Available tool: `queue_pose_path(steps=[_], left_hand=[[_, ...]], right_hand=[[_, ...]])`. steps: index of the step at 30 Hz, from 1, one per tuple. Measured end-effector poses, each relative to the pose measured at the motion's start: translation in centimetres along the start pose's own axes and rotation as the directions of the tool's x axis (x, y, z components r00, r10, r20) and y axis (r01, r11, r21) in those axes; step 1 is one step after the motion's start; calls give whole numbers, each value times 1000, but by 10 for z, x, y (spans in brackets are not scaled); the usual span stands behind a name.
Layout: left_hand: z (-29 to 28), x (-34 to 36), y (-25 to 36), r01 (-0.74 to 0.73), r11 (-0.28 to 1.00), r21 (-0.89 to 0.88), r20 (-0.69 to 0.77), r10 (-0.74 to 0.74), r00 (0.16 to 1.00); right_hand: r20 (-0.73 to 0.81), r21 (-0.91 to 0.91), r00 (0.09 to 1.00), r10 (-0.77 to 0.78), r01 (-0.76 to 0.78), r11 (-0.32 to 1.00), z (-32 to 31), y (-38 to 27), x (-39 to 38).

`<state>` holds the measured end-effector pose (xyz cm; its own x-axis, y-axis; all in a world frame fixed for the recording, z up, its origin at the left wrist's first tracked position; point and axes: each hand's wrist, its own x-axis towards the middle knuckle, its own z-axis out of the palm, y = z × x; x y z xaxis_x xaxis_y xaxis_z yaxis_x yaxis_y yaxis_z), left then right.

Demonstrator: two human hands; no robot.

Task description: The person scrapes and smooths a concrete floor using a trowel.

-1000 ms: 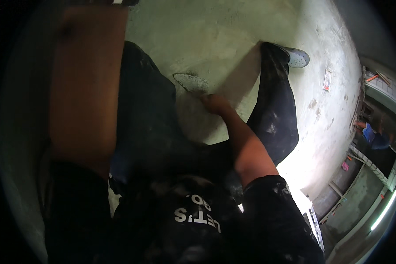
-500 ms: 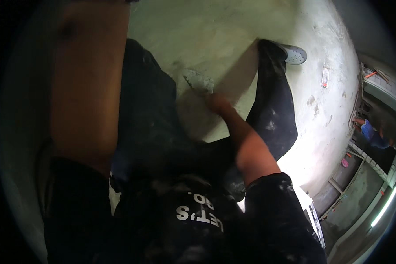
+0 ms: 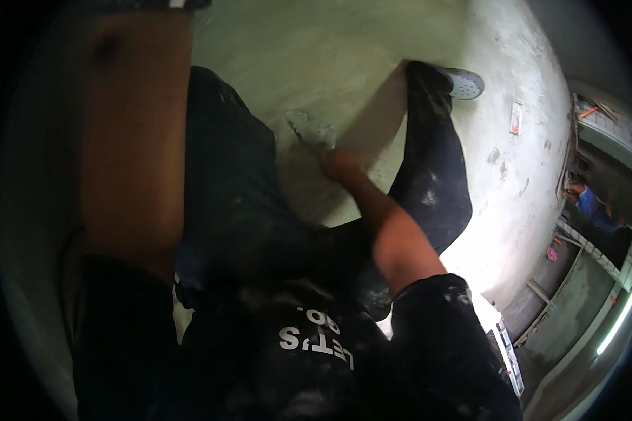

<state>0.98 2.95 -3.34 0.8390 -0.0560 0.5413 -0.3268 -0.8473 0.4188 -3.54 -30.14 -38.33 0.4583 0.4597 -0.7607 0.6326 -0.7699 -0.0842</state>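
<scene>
My right hand (image 3: 338,164) grips a trowel, its handle mostly inside my fingers. The trowel's blade (image 3: 310,125), greyish and blurred, is over the pale cement floor (image 3: 344,49) between my dark-trousered legs (image 3: 428,168). My left forearm (image 3: 133,140) stretches up the left side of the picture; the hand at its end is out of sight past the top edge. A grey perforated clog (image 3: 465,84) is on my right foot at the upper right.
At the far right, a person in blue (image 3: 592,203) is in a dim opening. Blockwork ledges (image 3: 593,249) hold orange and pink items. A light tube (image 3: 618,319) glows at the lower right, near a metal ladder-like frame (image 3: 507,354). A small pale rectangular piece (image 3: 516,118) lies on the floor.
My right hand and the trowel shifted right, then slightly back left, with the blade now angled differently. The whole view has shifted a little, my right foot now appearing further left.
</scene>
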Motion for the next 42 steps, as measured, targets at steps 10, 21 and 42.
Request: queue_pose_path(steps=[10,21,42], left_hand=[[-35,7,-21,119,956,-268,83,-100,992],[-57,-19,-31,269,914,-302,139,-237,961],[-51,-46,-42,430,897,98,218,-441,871]], right_hand=[[-101,665,936,338,-190,723,-94,62,-12],[-485,856,647,589,490,166,-269,45,-269],[-596,715,442,670,671,194,-272,88,-189]])
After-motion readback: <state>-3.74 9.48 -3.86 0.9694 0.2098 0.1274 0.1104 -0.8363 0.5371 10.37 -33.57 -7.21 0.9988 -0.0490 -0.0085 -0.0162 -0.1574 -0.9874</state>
